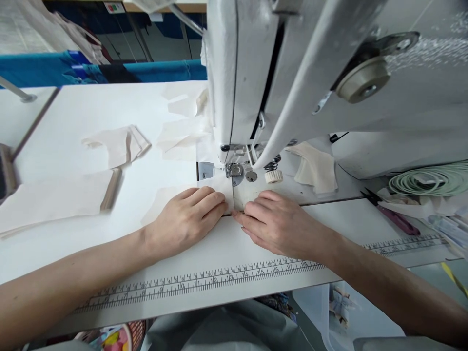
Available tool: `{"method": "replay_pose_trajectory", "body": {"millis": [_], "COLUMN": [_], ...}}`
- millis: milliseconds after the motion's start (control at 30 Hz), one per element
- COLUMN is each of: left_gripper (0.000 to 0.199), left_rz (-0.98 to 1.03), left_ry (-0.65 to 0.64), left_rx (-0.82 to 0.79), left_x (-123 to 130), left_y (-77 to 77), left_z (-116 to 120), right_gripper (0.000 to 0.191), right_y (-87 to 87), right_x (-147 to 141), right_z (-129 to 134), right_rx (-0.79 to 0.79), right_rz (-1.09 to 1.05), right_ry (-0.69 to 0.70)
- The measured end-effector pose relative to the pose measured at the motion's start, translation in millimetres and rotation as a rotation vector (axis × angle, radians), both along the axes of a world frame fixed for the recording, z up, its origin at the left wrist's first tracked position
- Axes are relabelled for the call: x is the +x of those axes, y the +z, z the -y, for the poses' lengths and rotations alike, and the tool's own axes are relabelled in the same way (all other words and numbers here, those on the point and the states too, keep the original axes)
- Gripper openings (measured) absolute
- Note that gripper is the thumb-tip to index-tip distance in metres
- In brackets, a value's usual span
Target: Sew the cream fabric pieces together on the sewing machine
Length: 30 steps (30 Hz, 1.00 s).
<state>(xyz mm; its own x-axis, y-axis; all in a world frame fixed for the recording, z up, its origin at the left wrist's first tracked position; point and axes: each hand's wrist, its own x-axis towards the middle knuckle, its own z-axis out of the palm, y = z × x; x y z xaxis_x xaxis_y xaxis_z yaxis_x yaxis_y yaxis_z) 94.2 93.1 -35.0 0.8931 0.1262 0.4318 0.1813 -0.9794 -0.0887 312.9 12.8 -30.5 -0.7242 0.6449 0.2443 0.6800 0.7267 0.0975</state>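
A pale cream fabric piece (222, 183) lies on the sewing machine bed, its far end under the presser foot (234, 169). My left hand (192, 214) rests on this piece, its fingers together and curled onto the cloth near its right edge; the thumb is mostly hidden. At the near right corner of the same piece, my right hand (272, 222) is closed, with thumb and forefinger tips pinching the edge. Both hands sit close together in front of the needle area. Another cream piece (161, 202) shows partly behind my left hand.
Stacked cut pieces (58, 197) and a smaller stack (122, 146) lie left. More cream pieces (316, 168) lie right of the needle. Purple-handled snips (398, 219) and coiled green cord (431, 178) are at far right. A ruler strip (219, 278) runs along the front edge.
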Motion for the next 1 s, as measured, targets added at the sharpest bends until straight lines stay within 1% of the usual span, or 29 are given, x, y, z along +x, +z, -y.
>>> {"method": "replay_pose_trajectory", "body": {"millis": [233, 533, 633, 833, 1000], "left_gripper": [0.011, 0.009, 0.009, 0.009, 0.009], "left_rz": [0.041, 0.057, 0.057, 0.047, 0.032], "left_ry": [0.014, 0.028, 0.022, -0.014, -0.043], "left_rx": [-0.137, -0.164, -0.132, 0.022, 0.056], "left_x": [-0.4, 0.0, 0.0, 0.2, 0.8], "left_y": [-1.7, -2.6, -1.7, -1.9, -1.8], "left_z": [-1.8, -2.5, -2.0, 0.1, 1.0], "right_gripper": [0.025, 0.024, 0.024, 0.024, 0.022], "right_y": [1.6, -0.6, -0.3, -1.2, -1.0], "right_x": [0.9, -2.0, -1.9, -1.3, -1.2], "right_z": [-1.4, -1.7, -1.0, -0.7, -0.9], "right_rx": [-0.010, -0.013, -0.025, -0.055, -0.065], "right_rz": [-0.001, 0.000, -0.024, -0.059, -0.054], "right_ry": [-0.010, -0.021, -0.014, -0.003, 0.003]}}
